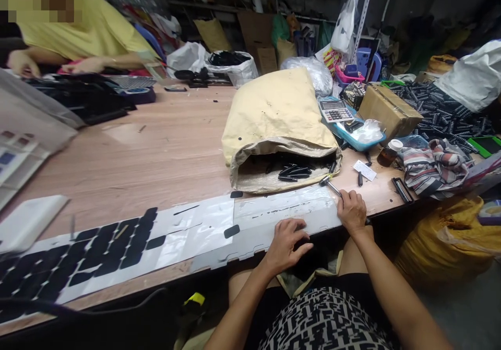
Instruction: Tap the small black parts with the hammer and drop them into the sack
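My right hand is closed around the handle of a small hammer with a shiny shaft and a partly yellow head. The hammer head lies just before the mouth of a big cream sack. Black slim pieces lie inside that mouth. My left hand hovers or rests at the table's front edge, fingers bent and apart, with nothing seen in it. Beneath both hands runs a pale flat board. A white sheet with black rounded patches stretches left from it.
A person in a yellow top works at the far left beside black material. At right are a calculator on a blue tray, a cardboard box, a brown bottle and striped cloth. A yellow sack stands below.
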Action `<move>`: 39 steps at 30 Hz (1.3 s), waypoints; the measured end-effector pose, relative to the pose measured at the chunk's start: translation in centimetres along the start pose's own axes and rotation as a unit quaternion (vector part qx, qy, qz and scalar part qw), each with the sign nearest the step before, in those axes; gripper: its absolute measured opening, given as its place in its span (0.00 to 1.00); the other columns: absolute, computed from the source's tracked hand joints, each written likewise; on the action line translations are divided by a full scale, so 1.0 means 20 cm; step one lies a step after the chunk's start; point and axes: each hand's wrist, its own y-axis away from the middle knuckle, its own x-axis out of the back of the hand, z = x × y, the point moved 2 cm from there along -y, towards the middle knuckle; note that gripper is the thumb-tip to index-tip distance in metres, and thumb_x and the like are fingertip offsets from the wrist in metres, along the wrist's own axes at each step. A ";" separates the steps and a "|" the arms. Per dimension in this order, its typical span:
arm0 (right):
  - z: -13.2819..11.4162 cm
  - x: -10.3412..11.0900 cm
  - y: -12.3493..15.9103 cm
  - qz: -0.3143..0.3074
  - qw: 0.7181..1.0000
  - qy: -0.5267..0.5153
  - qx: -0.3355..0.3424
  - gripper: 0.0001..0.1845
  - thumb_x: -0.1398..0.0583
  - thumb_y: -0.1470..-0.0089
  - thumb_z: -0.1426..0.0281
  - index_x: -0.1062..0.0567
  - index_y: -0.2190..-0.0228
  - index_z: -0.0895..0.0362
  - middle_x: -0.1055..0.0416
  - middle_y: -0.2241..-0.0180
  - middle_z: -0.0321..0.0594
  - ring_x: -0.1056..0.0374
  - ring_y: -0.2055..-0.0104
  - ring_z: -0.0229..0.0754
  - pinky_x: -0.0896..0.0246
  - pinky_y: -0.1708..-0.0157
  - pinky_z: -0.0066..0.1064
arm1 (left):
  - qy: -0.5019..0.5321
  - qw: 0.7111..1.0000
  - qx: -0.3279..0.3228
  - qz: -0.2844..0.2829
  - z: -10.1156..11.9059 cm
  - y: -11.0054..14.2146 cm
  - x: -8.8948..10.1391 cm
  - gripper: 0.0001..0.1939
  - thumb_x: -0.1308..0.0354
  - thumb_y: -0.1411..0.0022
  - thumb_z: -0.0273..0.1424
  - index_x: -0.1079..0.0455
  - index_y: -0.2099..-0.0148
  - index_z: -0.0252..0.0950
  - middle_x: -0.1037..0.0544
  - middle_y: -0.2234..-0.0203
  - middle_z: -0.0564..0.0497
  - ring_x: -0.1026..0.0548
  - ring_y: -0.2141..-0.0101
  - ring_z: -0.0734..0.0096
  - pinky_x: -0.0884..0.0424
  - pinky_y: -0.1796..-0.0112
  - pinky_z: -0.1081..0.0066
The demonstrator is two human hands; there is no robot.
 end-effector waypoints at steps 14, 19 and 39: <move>0.00 -0.01 0.00 -0.011 1.000 -0.010 -0.011 0.16 0.44 0.40 0.70 0.25 0.52 0.54 0.33 0.63 0.44 0.44 0.61 0.47 0.50 0.63 0.35 | -0.146 0.968 0.179 0.097 -0.54 -0.66 0.30 0.10 0.39 0.40 0.30 0.23 0.55 0.44 0.22 0.55 0.46 0.34 0.50 0.49 0.41 0.47 0.52; 0.00 -0.01 0.00 -0.016 1.000 -0.010 -0.015 0.15 0.44 0.40 0.69 0.25 0.52 0.54 0.33 0.63 0.44 0.44 0.61 0.47 0.50 0.63 0.35 | -0.184 0.962 0.191 0.066 -0.56 -0.67 0.27 0.07 0.37 0.42 0.31 0.23 0.59 0.42 0.25 0.58 0.44 0.34 0.50 0.48 0.40 0.48 0.52; 0.02 0.03 -0.01 -0.032 0.996 -0.084 -0.015 0.18 0.46 0.37 0.71 0.25 0.49 0.55 0.31 0.63 0.45 0.38 0.60 0.47 0.43 0.61 0.35 | 0.034 0.991 0.111 0.061 -0.29 -0.31 0.03 0.10 0.38 0.40 0.34 0.23 0.55 0.44 0.21 0.61 0.50 0.30 0.56 0.58 0.36 0.50 0.58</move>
